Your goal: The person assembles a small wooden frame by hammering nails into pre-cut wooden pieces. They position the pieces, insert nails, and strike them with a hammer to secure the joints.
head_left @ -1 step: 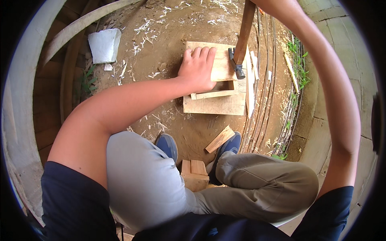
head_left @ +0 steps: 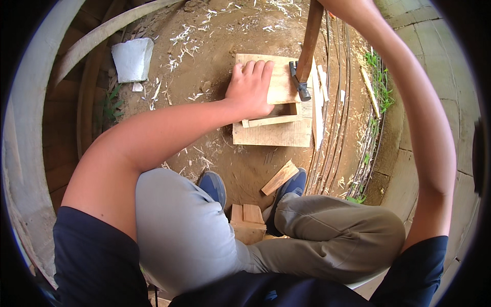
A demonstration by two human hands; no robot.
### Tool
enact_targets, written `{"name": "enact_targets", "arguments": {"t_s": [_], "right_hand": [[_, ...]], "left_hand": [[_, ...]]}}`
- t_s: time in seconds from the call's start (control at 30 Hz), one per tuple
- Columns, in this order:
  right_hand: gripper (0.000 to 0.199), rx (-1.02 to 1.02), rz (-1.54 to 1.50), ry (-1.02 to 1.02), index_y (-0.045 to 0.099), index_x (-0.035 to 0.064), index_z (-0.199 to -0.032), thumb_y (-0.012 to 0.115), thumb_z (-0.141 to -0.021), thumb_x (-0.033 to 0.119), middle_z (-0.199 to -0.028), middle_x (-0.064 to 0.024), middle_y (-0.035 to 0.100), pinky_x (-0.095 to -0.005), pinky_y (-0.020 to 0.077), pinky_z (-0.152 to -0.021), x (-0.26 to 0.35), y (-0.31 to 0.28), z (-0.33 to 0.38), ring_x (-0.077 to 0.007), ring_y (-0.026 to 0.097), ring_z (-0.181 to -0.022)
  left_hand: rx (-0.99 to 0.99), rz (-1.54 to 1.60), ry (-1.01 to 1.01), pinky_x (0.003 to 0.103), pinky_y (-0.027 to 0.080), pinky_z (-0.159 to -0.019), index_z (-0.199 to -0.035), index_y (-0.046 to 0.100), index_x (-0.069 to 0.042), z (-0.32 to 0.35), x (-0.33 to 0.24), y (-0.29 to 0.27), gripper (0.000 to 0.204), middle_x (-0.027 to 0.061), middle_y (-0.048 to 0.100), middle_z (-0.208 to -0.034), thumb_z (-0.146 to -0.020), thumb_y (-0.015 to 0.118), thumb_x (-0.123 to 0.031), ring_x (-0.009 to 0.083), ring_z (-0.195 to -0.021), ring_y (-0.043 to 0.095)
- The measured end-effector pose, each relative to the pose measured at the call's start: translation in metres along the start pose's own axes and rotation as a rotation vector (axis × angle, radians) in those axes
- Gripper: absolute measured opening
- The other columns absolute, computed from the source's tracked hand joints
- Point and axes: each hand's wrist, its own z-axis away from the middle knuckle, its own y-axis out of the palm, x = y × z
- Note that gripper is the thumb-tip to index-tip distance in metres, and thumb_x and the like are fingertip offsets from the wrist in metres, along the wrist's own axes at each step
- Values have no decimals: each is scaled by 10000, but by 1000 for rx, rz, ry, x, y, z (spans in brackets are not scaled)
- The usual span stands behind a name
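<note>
My left hand (head_left: 250, 88) presses down on a pale wooden board (head_left: 284, 77), its fingers bent side by side and its thumb hidden. That board lies over a shallow open wooden frame (head_left: 276, 121), which rests on a wider flat board (head_left: 273, 135) on the ground. At the top edge, cut off by the picture, my right hand (head_left: 341, 4) grips the wooden handle of a claw hammer (head_left: 310, 43). The hammer's dark head is at the upper board's right edge; whether it touches the wood I cannot tell.
A wood offcut (head_left: 280, 177) leans by my right shoe (head_left: 294, 184). A wooden block (head_left: 248, 223) stands between my legs. Long metal rods (head_left: 340, 117) run along the right, beside a concrete slab (head_left: 409, 123). A pale stone slab (head_left: 133, 60) lies at the far left. Shavings litter the dirt.
My right forearm has shifted very slightly left. Both hands, the hammer and the boards otherwise look the same.
</note>
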Motion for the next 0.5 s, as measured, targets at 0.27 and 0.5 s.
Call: {"name": "enact_targets", "arguments": {"t_s": [0.27, 0.5], "right_hand": [[105, -92, -1073, 523, 642, 98, -910, 689, -914, 191, -685, 37, 520, -260, 375, -507, -1, 38, 22, -75, 449, -537], [260, -391, -967, 568, 578, 162, -806, 715, -955, 326, -609, 79, 420, -265, 277, -438, 12, 40, 35, -60, 351, -467]], "left_hand": [[-11, -29, 5, 501, 299, -1113, -1518, 340, -4, -1, -1, 1, 1020, 158, 493, -1381, -723, 833, -412, 299, -1326, 456], [-11, -29, 2, 499, 312, -1093, -1504, 352, 19, 1, 2, -1, 1020, 164, 499, -1362, -704, 824, -403, 304, -1298, 467]]}}
